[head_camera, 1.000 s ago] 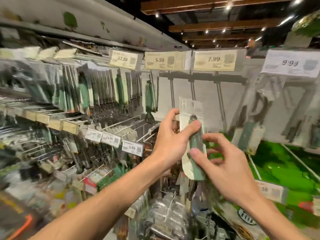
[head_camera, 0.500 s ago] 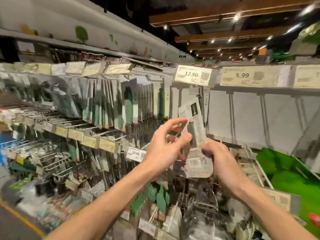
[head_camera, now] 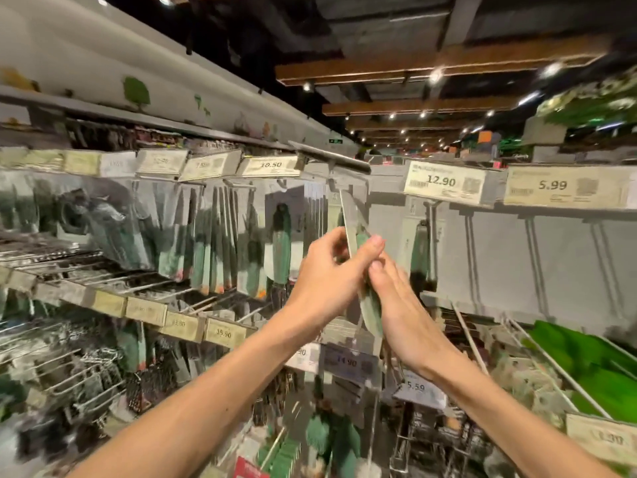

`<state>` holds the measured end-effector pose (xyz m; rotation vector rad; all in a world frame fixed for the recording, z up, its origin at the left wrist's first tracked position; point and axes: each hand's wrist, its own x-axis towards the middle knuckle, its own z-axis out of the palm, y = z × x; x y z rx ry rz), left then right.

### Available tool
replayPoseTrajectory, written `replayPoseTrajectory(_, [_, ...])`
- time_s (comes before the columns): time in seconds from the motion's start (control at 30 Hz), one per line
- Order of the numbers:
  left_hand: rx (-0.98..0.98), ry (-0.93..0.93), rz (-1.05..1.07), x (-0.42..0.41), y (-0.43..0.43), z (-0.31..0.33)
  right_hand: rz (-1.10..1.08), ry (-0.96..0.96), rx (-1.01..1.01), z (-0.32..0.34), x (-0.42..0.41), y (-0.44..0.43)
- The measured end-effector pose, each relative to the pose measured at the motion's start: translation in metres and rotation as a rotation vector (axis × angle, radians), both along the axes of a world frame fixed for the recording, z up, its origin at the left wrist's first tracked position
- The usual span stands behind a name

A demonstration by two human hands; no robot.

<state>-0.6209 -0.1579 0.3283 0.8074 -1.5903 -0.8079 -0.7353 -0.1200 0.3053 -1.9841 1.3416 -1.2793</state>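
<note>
At the middle of a shop's peg-hook wall, a carded blister pack [head_camera: 351,220] with a green-handled tool stood nearly upright and edge-on to the camera, caught between both hands. The left hand [head_camera: 329,274] pinched it, thumb on the near face and curled fingers behind the thin white card. The right hand [head_camera: 408,317] lay against its lower green part with fingers straight and flat, not curled round it. The pack's top edge reached up toward a metal peg [head_camera: 332,183] at twelve o'clock. At one o'clock a cream paper price tag [head_camera: 443,182] read "12.90", and at two o'clock another tag [head_camera: 565,186] read "5.99". At eleven o'clock a slanted tag [head_camera: 271,164] read "10.50". Below the hands, at six o'clock, a tag [head_camera: 348,362] read "14.90" and a tag [head_camera: 417,388] just right of it "5.59". Similar green-handled packs [head_camera: 281,243] hung in glossy rows at nine o'clock, their print too blurred to read.
</note>
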Motion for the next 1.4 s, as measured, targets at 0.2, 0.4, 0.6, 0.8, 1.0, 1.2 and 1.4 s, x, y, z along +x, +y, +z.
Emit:
replayPoseTrajectory(0.2, [-0.102, 0.097, -0.011, 0.019, -0.024, 0.001, -0.053, 0.073, -0.111, 0.006, 0.012, -0.015])
replayPoseTrajectory(0.4, [-0.1, 0.182, 0.035, 0.019, -0.046, 0.007, -0.184, 0.087, -0.209, 0.013, 0.022, -0.042])
replayPoseTrajectory(0.6, [-0.338, -0.029, 0.28, 0.018, -0.054, 0.012, -0.303, 0.185, -0.261, 0.014, 0.021, -0.054])
replayPoseTrajectory(0.8, [-0.312, -0.045, 0.283, 0.029, -0.049, 0.003, -0.301, 0.187, -0.292, 0.01, 0.028, -0.044])
replayPoseTrajectory(1.0, [-0.19, -0.043, 0.27, 0.029, -0.062, 0.013, -0.349, 0.178, -0.295, 0.024, 0.031, -0.049])
replayPoseTrajectory(1.2, [-0.116, -0.212, 0.266, 0.027, -0.08, 0.02, -0.384, 0.201, -0.215, 0.028, 0.028, -0.068])
replayPoseTrajectory(1.4, [-0.022, -0.488, 0.264, 0.012, -0.11, 0.023, -0.365, 0.286, -0.132, 0.017, 0.011, -0.113])
